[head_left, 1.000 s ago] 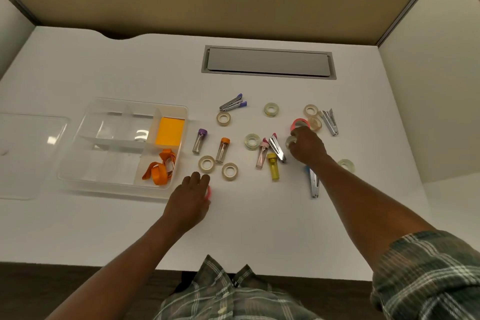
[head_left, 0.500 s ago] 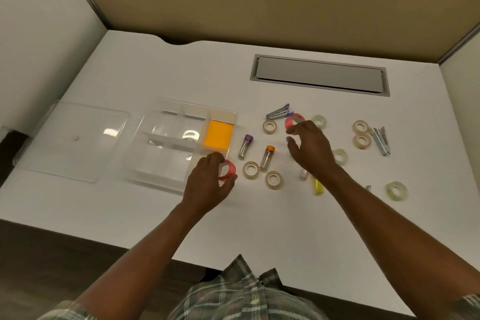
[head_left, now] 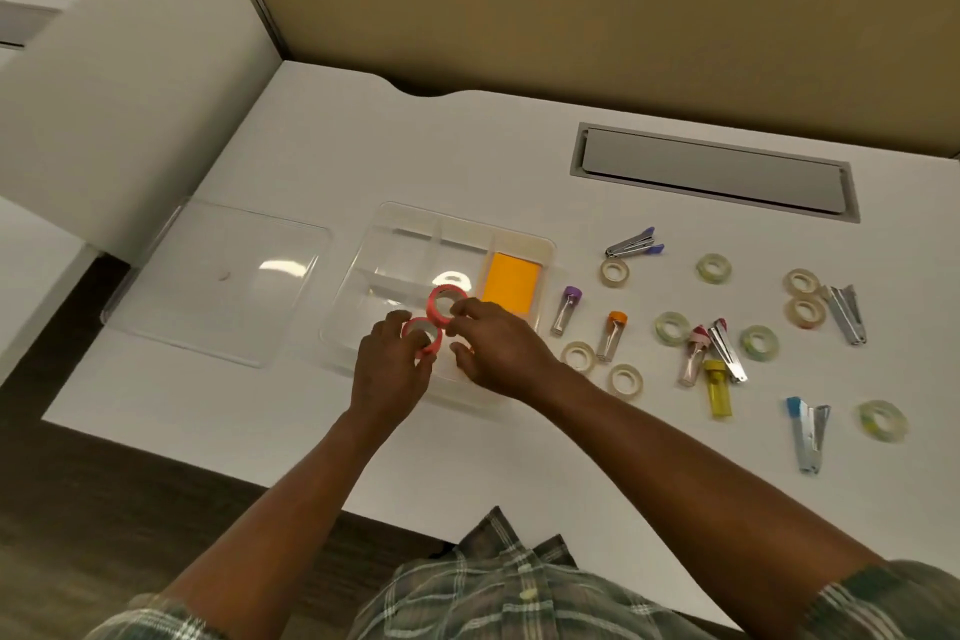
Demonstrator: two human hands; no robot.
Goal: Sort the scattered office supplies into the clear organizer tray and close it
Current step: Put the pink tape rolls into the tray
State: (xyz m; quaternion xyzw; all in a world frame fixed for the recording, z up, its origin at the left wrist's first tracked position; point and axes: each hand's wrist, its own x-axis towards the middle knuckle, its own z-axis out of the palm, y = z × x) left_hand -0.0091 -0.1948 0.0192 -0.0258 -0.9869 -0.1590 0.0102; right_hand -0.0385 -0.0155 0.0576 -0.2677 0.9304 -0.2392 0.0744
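Observation:
The clear organizer tray (head_left: 395,229) sits open on the white desk, with an orange pad (head_left: 510,283) in its right compartment. Over the tray's front half, my left hand (head_left: 387,369) grips a pink tape roll (head_left: 422,337). My right hand (head_left: 498,346) pinches a second pink tape roll (head_left: 444,303) just above it. The two rolls almost touch. The clear lid (head_left: 223,281) lies flat to the tray's left. Scattered right of the tray are several tape rolls (head_left: 672,327), small capped tubes (head_left: 567,309) and staple removers (head_left: 635,244).
A grey cable hatch (head_left: 711,172) is set into the desk at the back right. White partition walls stand at the left and a tan one behind. The desk's front edge runs close to my body.
Both hands moved left over the tray, each carrying a pink tape roll. The right hand lifted its roll from among the scattered items. The camera view swung left.

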